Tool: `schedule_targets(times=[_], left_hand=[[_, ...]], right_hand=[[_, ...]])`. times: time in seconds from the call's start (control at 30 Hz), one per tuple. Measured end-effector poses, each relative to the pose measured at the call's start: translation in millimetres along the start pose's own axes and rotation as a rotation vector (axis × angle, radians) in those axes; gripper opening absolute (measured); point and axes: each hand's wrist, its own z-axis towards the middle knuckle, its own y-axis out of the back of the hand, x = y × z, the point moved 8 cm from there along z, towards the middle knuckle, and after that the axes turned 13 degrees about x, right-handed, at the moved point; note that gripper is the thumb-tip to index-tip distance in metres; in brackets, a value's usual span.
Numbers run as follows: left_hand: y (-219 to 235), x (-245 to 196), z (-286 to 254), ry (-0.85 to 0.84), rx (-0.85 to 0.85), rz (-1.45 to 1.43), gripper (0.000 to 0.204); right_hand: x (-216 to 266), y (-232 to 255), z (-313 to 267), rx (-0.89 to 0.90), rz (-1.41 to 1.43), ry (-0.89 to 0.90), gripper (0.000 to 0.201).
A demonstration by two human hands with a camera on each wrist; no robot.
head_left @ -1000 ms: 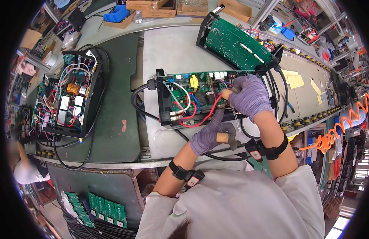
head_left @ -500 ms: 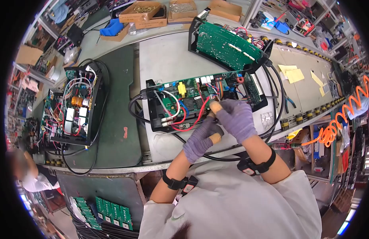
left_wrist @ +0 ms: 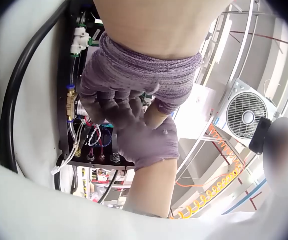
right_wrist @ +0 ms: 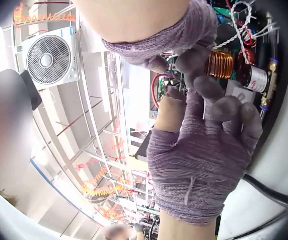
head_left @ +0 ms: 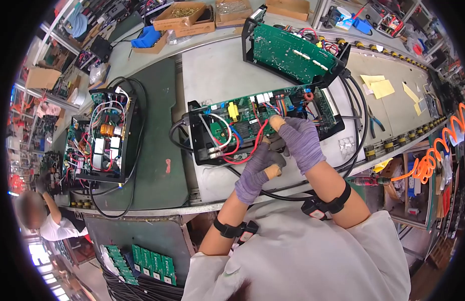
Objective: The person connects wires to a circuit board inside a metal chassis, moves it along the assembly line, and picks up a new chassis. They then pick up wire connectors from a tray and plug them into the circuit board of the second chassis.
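A long black-framed electronics unit [head_left: 200, 150], with a green circuit board and several wires, lies before me. My right hand [head_left: 300, 143], in a purple-grey glove, pinches near the upper end of a thick red wire [head_left: 260, 138], thumb and fingertips bunched together. Just left of it, my left hand [head_left: 252, 173] wears a matching glove; its fingers point into the unit's front side, close below the right fingertips. Left thumb [right_wrist: 169, 117] and fingers bend toward the same spot in the right wrist view, near a copper coil [right_wrist: 220, 65]. I cannot tell whether the left hand holds anything.
Behind the unit, another black chassis [head_left: 287, 55] shows its green board tilted up. A third opened unit [head_left: 102, 135] sits left on a dark mat [head_left: 159, 185]. Pliers [head_left: 375, 125] and yellow notes [head_left: 383, 89] lie right. Black cables loop around the unit. Another person [head_left: 59, 231] is far left.
My right hand has moved left and down from the unit's right part to the red wire's end. The left hand has closed up toward it, its thumb less spread. The head view has shifted slightly.
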Motion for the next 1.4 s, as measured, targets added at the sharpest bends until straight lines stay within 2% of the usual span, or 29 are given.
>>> schedule_targets(times=[0.07,0.1,0.23,0.37,0.47,0.6,0.73,0.87,0.93,1.03,1.13,1.17,1.2,1.27,1.3,1.33,1.4], left_hand=[[-8.9,1.3,7.2,-0.022,0.079,-0.149,0.087],[-13.2,4.2,11.4,0.012,0.061,-0.195,0.089],[-21.7,1.9,25.6,-0.125,0.128,-0.163,0.085],[-11.9,20.4,27.0,-0.134,0.203,-0.144,0.090],[-1.6,38.3,25.0,-0.124,0.276,-0.095,0.099],[-8.0,21.4,19.2,-0.107,0.264,-0.052,0.096],[-11.3,11.2,17.5,-0.069,0.279,-0.001,0.091],[-9.3,14.0,16.4,-0.146,0.252,-0.073,0.086],[-9.3,12.2,15.7,-0.177,0.238,-0.069,0.085],[-9.0,4.3,13.3,-0.105,0.256,0.074,0.083],[-5.8,-13.8,-19.7,0.133,0.098,0.460,0.074],[-4.8,-25.0,-31.7,0.211,0.072,0.684,0.066],[-2.7,-35.8,-44.1,0.286,0.046,0.910,0.059],[12.9,-52.5,-73.5,0.384,-0.189,1.016,0.048],[25.6,-56.2,-87.5,0.481,-0.329,1.167,0.044],[36.5,-61.7,-99.6,0.576,-0.471,1.317,0.039],[50.8,-70.0,-117.9,0.697,-0.741,1.286,0.043]], right_hand=[[2.1,-1.8,1.3,0.016,0.003,-0.041,0.029],[4.0,-2.6,0.6,-0.016,0.042,-0.013,0.027],[4.6,-2.1,3.5,-0.026,0.051,-0.001,0.025],[-3.2,5.4,10.3,-0.091,0.070,-0.057,0.023],[-14.6,10.0,16.8,-0.051,0.160,-0.081,0.025],[-13.2,9.1,16.5,-0.077,0.119,-0.093,0.028],[-17.6,11.0,21.0,-0.090,0.165,-0.025,0.030],[-14.0,9.4,22.7,-0.105,0.113,0.057,0.030],[-18.0,10.7,23.8,-0.085,0.127,0.051,0.029],[-17.6,9.4,14.2,-0.021,0.015,0.005,0.028],[-10.4,3.6,-13.0,0.084,-0.030,-0.081,0.030],[-20.9,6.2,-20.9,0.212,-0.072,-0.111,0.033],[-32.2,16.3,-30.2,0.301,-0.233,-0.080,0.032],[-40.7,40.3,-57.7,0.294,-0.688,-0.197,0.039],[-41.1,57.4,-63.9,0.235,-1.038,-0.258,0.042],[-35.6,75.2,-69.5,0.070,-1.091,-0.259,0.043],[-25.4,107.1,-84.6,-0.261,-1.179,-0.270,0.044]])
